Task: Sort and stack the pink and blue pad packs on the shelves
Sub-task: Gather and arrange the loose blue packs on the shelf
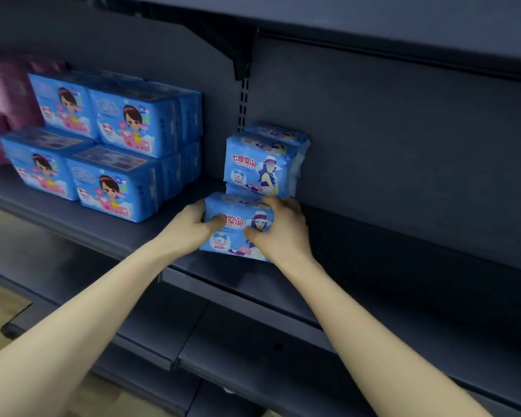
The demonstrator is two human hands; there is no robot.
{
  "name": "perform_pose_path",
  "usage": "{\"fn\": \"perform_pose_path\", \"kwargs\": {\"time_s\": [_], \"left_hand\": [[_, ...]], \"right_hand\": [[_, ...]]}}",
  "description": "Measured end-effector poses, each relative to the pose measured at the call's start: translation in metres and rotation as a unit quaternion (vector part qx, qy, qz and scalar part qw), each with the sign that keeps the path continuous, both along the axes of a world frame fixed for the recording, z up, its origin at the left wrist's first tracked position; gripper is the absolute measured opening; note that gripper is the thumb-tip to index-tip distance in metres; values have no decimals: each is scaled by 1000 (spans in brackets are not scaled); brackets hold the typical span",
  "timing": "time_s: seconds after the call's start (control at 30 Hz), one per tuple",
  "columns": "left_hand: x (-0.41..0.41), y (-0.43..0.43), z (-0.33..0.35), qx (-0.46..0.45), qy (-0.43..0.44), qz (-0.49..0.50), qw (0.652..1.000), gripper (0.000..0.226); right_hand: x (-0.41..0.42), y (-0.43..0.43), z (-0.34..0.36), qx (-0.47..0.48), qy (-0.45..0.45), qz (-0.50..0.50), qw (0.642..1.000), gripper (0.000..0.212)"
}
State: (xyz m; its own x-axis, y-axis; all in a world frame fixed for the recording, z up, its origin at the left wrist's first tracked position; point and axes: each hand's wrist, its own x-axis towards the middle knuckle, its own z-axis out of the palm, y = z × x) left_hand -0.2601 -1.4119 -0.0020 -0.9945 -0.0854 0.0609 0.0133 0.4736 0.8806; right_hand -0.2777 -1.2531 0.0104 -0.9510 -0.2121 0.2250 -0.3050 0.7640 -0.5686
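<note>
A: Both hands are on one pale blue pack point(229, 240), right at the front of the middle shelf point(388, 260).

B: Look at that grip. The left hand point(190, 227) curls round the pack's left end, thumb laid across the printed front. The right hand point(283, 233) takes the other end, thumb on the front, fingers hooked over the top corner.

A: Is the pack down on the shelf?

B: Can't tell. Its lower edge sits level with the shelf's front lip, and the hands cover the rest.

A: Just behind it there's a small stack of matching packs point(262, 164), printed faces outward, tucked against the back panel point(403, 130) below the slotted upright point(243, 100).

B: Off to the left, apart from that stack, are the darker blue packs point(124, 127) with the cartoon girl, two tiers high and several deep.

A: At the far left edge are the pink packs point(6, 94), blurred, right beside the blue block.

B: The upper shelf point(373, 13) hangs overhead on its bracket point(238, 52). There's a lower shelf point(253, 356) beneath the arms and a strip of floor point(0, 311) at lower left.
</note>
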Motion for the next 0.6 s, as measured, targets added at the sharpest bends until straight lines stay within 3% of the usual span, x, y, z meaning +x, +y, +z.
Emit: {"fn": "perform_pose_path", "kwargs": {"time_s": [0.2, 0.6], "left_hand": [[-12, -16, -8, -18, 17, -39, 999, 4], [-33, -32, -16, 24, 23, -118, 992, 50]], "right_hand": [[4, -17, -9, 1, -5, -47, 999, 50], [-3, -33, -20, 28, -6, -80, 996, 56]]}}
